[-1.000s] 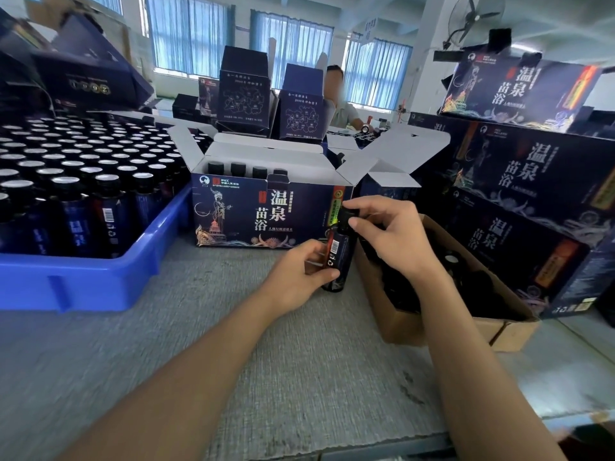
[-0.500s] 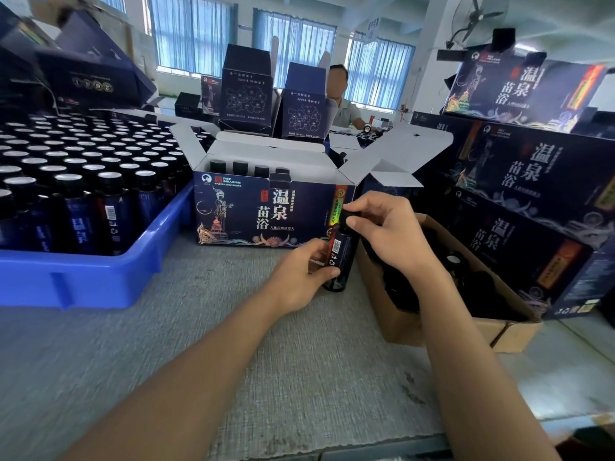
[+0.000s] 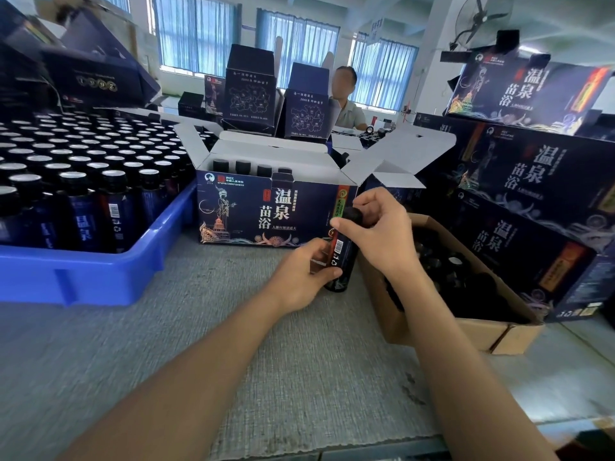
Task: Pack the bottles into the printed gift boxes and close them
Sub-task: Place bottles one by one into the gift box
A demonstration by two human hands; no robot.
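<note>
A dark bottle (image 3: 342, 257) stands upright on the grey table, just in front of the right corner of an open printed gift box (image 3: 266, 211). My left hand (image 3: 299, 277) grips the bottle's lower body. My right hand (image 3: 376, 234) has its fingers curled round the black cap at the top. The gift box has its white flaps spread open, and several black bottle caps show in a row inside along its front wall.
A blue crate (image 3: 86, 274) full of capped bottles fills the left side. To the right, a brown cardboard carton (image 3: 466, 331) holds dark bottles. Closed printed boxes (image 3: 532, 181) are stacked at the right. A person (image 3: 346, 104) sits behind more boxes.
Both hands stay on the bottle in the same spot. My right hand's fingers have shifted slightly on the cap.
</note>
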